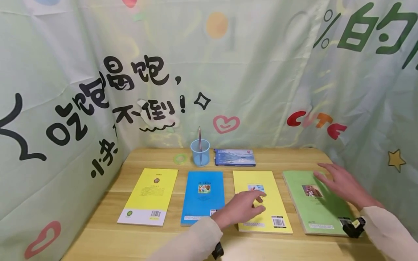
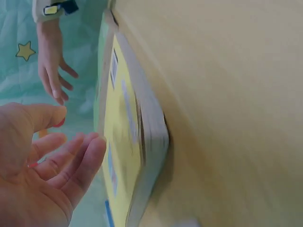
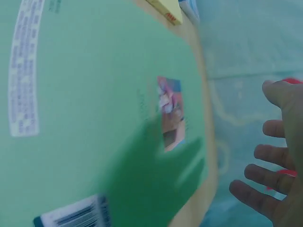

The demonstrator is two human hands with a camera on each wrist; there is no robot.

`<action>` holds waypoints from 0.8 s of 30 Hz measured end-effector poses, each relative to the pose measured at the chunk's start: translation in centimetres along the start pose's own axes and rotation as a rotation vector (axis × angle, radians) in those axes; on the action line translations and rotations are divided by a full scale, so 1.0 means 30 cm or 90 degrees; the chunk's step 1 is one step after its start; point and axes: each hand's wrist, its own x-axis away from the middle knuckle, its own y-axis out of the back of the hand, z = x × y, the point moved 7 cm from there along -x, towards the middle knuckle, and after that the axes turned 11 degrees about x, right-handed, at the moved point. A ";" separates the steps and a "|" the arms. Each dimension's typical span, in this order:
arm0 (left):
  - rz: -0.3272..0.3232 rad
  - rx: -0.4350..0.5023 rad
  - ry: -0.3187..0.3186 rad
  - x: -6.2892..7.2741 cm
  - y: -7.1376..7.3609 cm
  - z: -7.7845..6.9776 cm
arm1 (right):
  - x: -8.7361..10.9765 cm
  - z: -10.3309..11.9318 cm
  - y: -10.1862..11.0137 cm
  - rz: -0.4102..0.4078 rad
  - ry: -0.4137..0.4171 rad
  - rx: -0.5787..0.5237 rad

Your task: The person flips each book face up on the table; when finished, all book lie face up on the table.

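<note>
Left hand [image 1: 240,210]: fingers [image 1: 257,194] loosely bent, thumb apart, nothing pinched. It hangs over the pale yellow book [image 1: 275,206], contact unlikely but the gap is hard to judge. Right hand [image 1: 346,186]: fingers spread, thumb out, holding nothing, above the far right part of the green book [image 1: 321,214]; shadow falls on the cover. The right wrist view cuts this hand off at its edge. Left fingers hide a bit of the yellow cover's picture; the black wrist device [image 1: 354,227] on the right overlaps the green book's barcode. Small print unreadable from here. Left of the yellow one, a blue book [image 1: 203,200], barcode partly behind the left wrist, then a yellow-and-white book [image 1: 148,197], fully in view. Behind the row on the worktop [image 1: 98,239]: a see-through blue cup [image 1: 206,155] with one pencil [image 1: 200,134] standing in it, lower end showing through the wall. Just beside, a flat blue box [image 1: 235,157], contents out of sight. Green ring [image 1: 175,159] near the cup's other side. Printed curtain [image 1: 261,90] behind
</note>
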 end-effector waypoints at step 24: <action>-0.045 0.332 0.135 -0.119 -0.274 -0.171 | 0.064 -0.297 -0.093 0.169 -0.181 -0.159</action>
